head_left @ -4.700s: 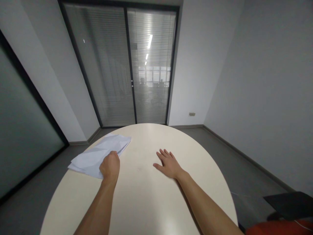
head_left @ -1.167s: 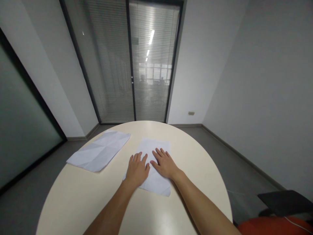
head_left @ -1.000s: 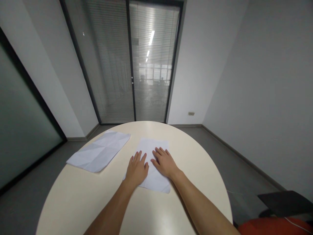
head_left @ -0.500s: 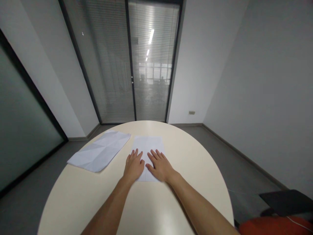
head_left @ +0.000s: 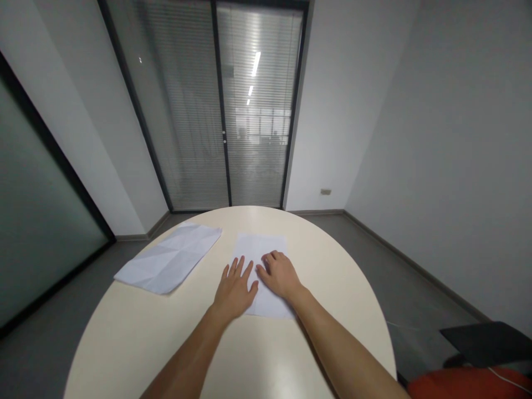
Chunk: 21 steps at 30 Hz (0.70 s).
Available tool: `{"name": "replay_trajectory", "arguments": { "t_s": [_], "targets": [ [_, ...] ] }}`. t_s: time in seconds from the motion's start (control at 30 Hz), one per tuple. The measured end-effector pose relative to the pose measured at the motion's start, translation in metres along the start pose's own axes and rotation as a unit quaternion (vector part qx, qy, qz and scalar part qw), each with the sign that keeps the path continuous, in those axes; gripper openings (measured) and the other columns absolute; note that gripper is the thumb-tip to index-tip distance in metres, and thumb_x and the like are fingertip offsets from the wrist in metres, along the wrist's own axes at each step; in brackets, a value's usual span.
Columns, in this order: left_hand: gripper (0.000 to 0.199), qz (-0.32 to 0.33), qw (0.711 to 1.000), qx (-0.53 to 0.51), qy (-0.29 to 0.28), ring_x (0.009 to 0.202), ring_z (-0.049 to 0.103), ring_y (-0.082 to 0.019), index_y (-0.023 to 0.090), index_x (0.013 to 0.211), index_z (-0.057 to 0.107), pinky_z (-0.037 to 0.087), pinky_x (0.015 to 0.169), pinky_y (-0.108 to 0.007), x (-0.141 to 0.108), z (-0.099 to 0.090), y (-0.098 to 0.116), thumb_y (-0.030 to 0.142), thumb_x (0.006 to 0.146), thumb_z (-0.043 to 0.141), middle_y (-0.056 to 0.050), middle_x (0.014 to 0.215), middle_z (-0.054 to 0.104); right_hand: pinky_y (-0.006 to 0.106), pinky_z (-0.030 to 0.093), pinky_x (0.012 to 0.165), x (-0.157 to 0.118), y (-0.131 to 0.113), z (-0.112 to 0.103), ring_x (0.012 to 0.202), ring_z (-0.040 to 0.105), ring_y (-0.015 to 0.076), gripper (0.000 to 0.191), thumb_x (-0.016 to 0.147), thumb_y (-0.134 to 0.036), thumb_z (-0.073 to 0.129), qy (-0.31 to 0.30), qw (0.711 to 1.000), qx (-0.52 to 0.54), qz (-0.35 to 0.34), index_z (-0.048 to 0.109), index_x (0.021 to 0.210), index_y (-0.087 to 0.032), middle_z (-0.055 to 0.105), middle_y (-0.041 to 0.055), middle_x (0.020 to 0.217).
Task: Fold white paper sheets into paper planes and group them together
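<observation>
A white sheet of paper (head_left: 261, 243) lies flat on the round cream table (head_left: 341, 299), under both my hands. My left hand (head_left: 235, 289) rests on the sheet's left side with fingers spread, and it is open. On the right part of the sheet, my right hand (head_left: 281, 275) has its fingers bent and its thumb apart from them. It presses on the paper without any visible grip. Each palm covers some of the sheet. Further left, a larger creased white sheet (head_left: 170, 257) lies apart from my hands.
The table's curved rim surrounds the work area. Behind it stands a glass door (head_left: 257, 166) with blinds. At the lower right is a red seat (head_left: 465, 383) with a dark panel (head_left: 490, 341) near it.
The sheet under my hands has shifted right and slightly toward me. Both hands moved right; my right fingers went from stretched flat to bent, while my left fingers spread wider.
</observation>
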<state>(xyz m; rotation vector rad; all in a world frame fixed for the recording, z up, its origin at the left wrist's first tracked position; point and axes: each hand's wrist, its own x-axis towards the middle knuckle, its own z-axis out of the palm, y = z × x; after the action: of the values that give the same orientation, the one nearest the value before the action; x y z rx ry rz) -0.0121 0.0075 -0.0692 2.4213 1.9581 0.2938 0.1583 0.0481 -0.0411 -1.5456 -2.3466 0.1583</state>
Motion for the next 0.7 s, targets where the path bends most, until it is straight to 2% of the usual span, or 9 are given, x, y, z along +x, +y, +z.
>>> {"name": "replay_trajectory", "arguments": {
  "t_s": [0.1,0.2,0.4,0.5,0.6,0.7],
  "targets": [
    [0.062,0.009,1.000,-0.003,-0.014,0.154,0.021,-0.031,0.021,0.157,0.036,0.019,0.124,-0.054,-0.003,-0.004,0.002,0.046,0.100,0.040,-0.012,0.166,0.026,0.046,0.023,0.119,0.000,0.010,0.006,0.146,0.036,0.0316,0.057,0.100,-0.051,0.044,-0.038,0.999,0.007,-0.028,0.050,0.147,-0.018,0.043,0.0151,0.157],
    [0.064,0.020,1.000,-0.006,-0.023,0.155,0.020,-0.032,0.021,0.157,0.036,0.017,0.124,-0.054,-0.003,-0.007,-0.001,0.049,0.099,0.041,-0.012,0.166,0.027,0.052,0.016,0.122,0.002,0.020,0.011,0.153,0.022,0.0338,0.065,0.101,-0.056,0.038,-0.072,0.997,0.014,-0.014,0.039,0.155,-0.021,0.030,0.0116,0.165],
    [0.063,0.019,1.000,-0.006,-0.019,0.154,0.022,-0.033,0.025,0.157,0.036,0.018,0.124,-0.056,0.000,-0.002,-0.007,0.050,0.099,0.042,-0.010,0.166,0.027,0.058,0.010,0.122,0.014,0.039,0.014,0.155,0.015,0.0348,0.070,0.102,-0.057,0.033,-0.072,0.993,-0.005,0.098,0.032,0.159,-0.016,0.023,0.0126,0.167],
    [0.059,0.010,1.000,-0.001,-0.005,0.153,0.026,-0.031,0.027,0.155,0.040,0.020,0.123,-0.056,0.001,0.003,-0.008,0.048,0.099,0.044,-0.008,0.165,0.031,0.061,0.009,0.122,0.017,0.041,0.013,0.154,0.017,0.0375,0.067,0.102,-0.053,0.035,-0.036,0.993,-0.027,0.112,0.037,0.156,-0.013,0.027,0.0160,0.165],
    [0.054,-0.016,1.000,0.009,0.019,0.151,0.031,-0.031,0.028,0.151,0.046,0.022,0.123,-0.057,0.002,0.005,-0.008,0.044,0.100,0.043,-0.008,0.162,0.036,0.056,0.010,0.123,0.012,0.034,0.011,0.154,0.018,0.0348,0.061,0.102,-0.047,0.038,-0.015,0.999,-0.021,0.040,0.043,0.152,-0.012,0.030,0.0158,0.164],
    [0.051,-0.044,0.999,0.014,0.028,0.150,0.034,-0.032,0.026,0.150,0.048,0.024,0.121,-0.058,0.003,0.005,-0.008,0.040,0.101,0.042,-0.010,0.161,0.038,0.050,0.016,0.124,0.004,0.023,0.010,0.155,0.018,0.0292,0.062,0.103,-0.052,0.036,-0.066,0.993,0.038,-0.094,0.040,0.155,-0.019,0.025,0.0113,0.166]
  ]
}}
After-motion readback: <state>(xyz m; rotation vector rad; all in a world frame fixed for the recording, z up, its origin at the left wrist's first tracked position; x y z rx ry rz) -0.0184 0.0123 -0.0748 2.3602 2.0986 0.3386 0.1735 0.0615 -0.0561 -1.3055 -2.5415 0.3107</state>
